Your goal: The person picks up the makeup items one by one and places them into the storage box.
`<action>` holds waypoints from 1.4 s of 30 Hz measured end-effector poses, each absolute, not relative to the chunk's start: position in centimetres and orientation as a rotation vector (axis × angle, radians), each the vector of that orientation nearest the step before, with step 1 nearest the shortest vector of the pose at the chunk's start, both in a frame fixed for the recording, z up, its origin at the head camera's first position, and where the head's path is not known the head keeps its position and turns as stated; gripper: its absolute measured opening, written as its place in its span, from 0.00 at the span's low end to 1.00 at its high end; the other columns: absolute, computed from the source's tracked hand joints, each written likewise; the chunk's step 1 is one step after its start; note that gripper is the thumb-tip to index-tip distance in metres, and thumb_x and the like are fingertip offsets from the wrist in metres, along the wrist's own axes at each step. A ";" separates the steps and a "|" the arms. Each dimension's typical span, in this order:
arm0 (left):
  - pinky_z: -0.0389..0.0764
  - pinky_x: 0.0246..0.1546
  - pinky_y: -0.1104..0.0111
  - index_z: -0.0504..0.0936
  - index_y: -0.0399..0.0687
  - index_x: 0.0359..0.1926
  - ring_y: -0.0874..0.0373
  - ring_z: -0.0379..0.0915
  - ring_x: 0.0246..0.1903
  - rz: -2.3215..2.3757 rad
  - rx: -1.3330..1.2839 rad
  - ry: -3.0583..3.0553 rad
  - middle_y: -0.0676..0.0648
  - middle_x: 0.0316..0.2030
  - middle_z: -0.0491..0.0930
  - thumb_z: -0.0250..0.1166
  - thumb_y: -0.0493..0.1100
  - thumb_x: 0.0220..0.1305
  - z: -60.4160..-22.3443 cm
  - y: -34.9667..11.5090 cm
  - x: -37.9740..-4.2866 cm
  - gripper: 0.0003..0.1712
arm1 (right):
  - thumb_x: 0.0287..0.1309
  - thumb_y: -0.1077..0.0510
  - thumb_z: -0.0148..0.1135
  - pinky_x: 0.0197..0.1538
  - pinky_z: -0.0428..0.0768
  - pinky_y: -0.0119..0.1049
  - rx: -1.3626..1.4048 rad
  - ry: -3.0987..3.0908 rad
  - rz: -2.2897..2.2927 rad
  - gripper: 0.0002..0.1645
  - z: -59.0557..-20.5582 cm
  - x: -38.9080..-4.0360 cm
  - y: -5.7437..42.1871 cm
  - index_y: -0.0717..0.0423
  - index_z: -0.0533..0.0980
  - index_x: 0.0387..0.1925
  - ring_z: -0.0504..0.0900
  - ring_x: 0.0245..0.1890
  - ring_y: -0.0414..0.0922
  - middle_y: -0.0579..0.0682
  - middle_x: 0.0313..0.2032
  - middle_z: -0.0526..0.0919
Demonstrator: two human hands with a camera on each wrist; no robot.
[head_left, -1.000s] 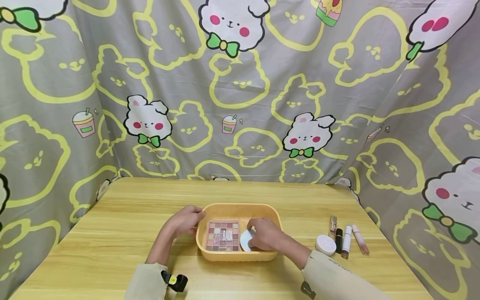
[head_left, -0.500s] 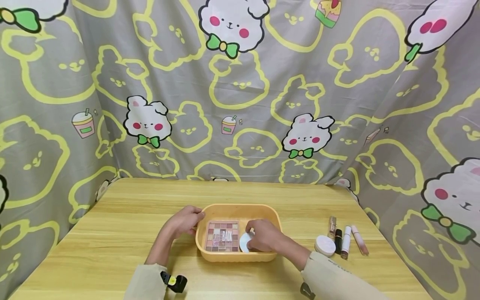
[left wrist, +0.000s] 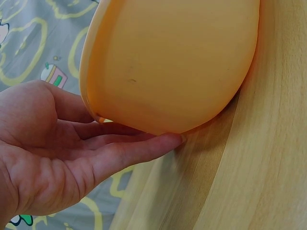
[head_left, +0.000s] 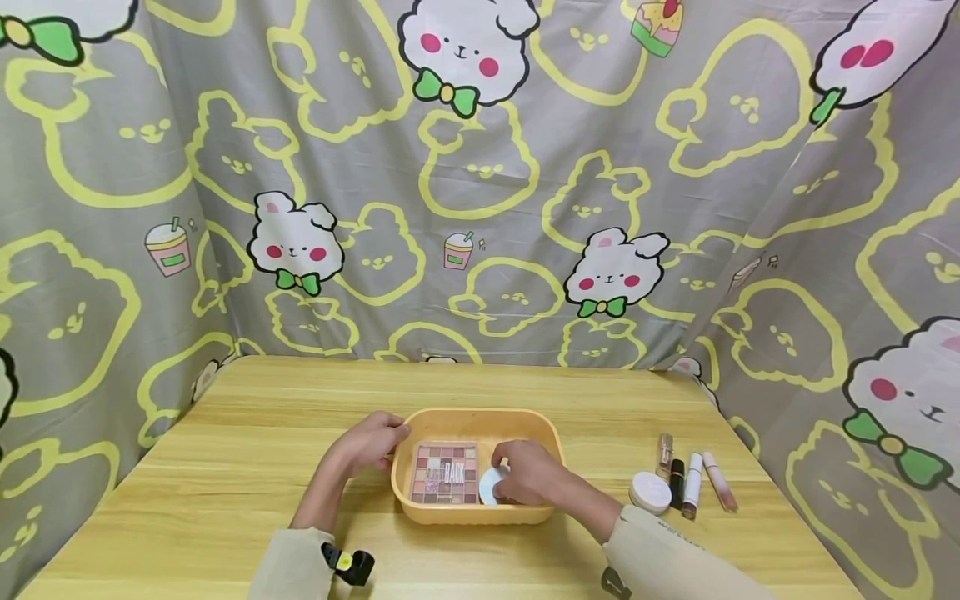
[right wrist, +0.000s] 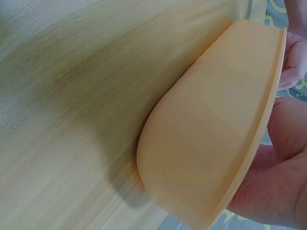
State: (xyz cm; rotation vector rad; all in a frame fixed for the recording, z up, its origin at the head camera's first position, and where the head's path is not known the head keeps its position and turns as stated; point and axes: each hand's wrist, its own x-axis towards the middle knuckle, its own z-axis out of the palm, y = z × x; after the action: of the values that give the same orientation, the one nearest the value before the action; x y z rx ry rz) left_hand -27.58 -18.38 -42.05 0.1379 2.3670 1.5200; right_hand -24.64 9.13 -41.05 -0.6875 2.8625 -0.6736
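Observation:
A yellow-orange plastic bin (head_left: 480, 513) stands on the wooden table. My left hand (head_left: 369, 442) grips its left end; in the left wrist view, fingers (left wrist: 158, 146) lie against the outer wall below the rim. Inside the bin, on the left, lies a square eyeshadow palette (head_left: 446, 473) with a see-through lid and "BACK" lettering. Beside it is a round pale-blue compact (head_left: 491, 485), which my right hand (head_left: 528, 473) holds from above with curled fingers. Part of the compact is hidden under that hand. In the right wrist view the bin's wall hides the fingertips.
To the bin's right on the table (head_left: 300, 400) lie a round white jar (head_left: 650, 492), a black lipstick tube (head_left: 677, 483), a white tube (head_left: 693, 483), a pink tube (head_left: 720, 481) and a small clear tube (head_left: 665, 454). A patterned curtain (head_left: 480, 183) surrounds the table.
Over the last second, both hands have stayed almost still. My right hand remains on the compact, with only a slight shift inside the bin.

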 end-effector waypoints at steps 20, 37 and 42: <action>0.86 0.36 0.59 0.72 0.23 0.64 0.49 0.83 0.44 1.540 0.130 2.350 0.35 0.48 0.84 0.46 0.40 0.79 -42.0 -18.4 -27.5 0.25 | 0.50 0.62 0.71 0.36 0.76 0.36 -0.658 2.841 -0.673 0.16 -41.2 -24.6 9.1 0.62 0.83 0.42 0.75 0.32 0.44 0.49 0.30 0.84; 0.86 0.34 0.61 0.74 0.25 0.62 0.54 0.82 0.40 1.543 0.098 2.366 0.37 0.45 0.84 0.46 0.39 0.78 -42.0 -18.3 -27.5 0.23 | 0.53 0.63 0.69 0.33 0.75 0.33 -0.653 2.819 -0.700 0.16 -41.2 -24.6 9.3 0.63 0.82 0.45 0.74 0.25 0.41 0.45 0.23 0.81; 0.87 0.36 0.59 0.73 0.24 0.62 0.52 0.82 0.42 1.542 0.127 2.350 0.35 0.47 0.84 0.46 0.39 0.79 -42.0 -18.4 -27.4 0.23 | 0.54 0.64 0.68 0.29 0.73 0.30 -0.636 2.797 -0.732 0.16 -41.1 -24.5 9.3 0.63 0.82 0.45 0.74 0.21 0.39 0.44 0.20 0.79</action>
State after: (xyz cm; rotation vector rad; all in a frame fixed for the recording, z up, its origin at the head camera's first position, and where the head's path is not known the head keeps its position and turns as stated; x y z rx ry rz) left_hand -27.44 -18.37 -42.03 0.1273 2.3501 1.5421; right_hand -24.46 9.27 -41.13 -0.6365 2.7971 -0.7319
